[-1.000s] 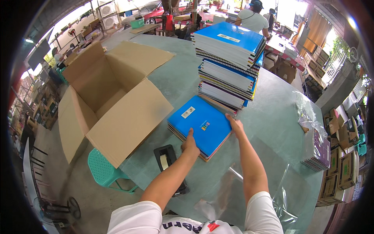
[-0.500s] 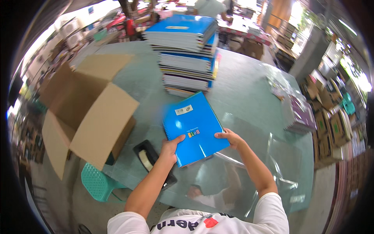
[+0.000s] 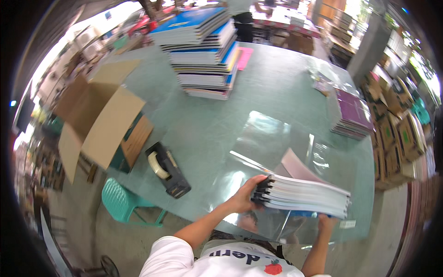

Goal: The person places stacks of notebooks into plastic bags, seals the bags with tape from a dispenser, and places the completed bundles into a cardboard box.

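Low over the near right of the table, a thick bundle of notebooks [image 3: 309,195] is tipped so that its white page edges show, with a bit of blue cover underneath. My left hand [image 3: 244,196] grips its left end, where dark binding shows. At the lower right edge, my right hand [image 3: 326,222] holds the bundle, its fingers partly hidden. A pale pink flap [image 3: 297,165] sticks up behind the pages; whether it belongs to the bundle I cannot tell. Clear plastic sheets [image 3: 263,129] lie around and beneath the bundle.
A tall stack of notebooks [image 3: 198,57] stands at the far left of the table [image 3: 194,124]. An open cardboard box [image 3: 113,131] and a black tape dispenser [image 3: 168,171] are at left. Purple-covered books [image 3: 350,113] sit at right. A green stool [image 3: 122,201] stands below the left edge.
Both hands have moved right and nearer. The blue-covered notebooks, flat and facing up before, are now tipped with their page edges showing. The view has shifted too.
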The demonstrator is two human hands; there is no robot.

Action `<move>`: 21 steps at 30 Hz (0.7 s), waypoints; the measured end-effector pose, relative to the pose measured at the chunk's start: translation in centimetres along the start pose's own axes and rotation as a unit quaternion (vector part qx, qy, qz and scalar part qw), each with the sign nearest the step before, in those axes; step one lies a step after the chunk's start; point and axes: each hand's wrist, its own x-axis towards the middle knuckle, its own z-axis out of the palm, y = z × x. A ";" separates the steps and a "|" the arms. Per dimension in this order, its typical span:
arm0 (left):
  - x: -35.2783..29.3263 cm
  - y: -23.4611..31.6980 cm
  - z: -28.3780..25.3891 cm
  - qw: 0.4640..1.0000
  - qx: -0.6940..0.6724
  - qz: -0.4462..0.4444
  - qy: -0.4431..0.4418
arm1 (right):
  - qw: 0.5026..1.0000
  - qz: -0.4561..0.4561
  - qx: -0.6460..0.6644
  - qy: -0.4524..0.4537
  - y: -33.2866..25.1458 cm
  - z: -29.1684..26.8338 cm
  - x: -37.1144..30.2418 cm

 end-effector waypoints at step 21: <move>2.6 -8.6 -17.4 0.825 0.162 -0.004 0.542 | 0.984 0.035 0.139 -0.109 -5.5 0.9 1.5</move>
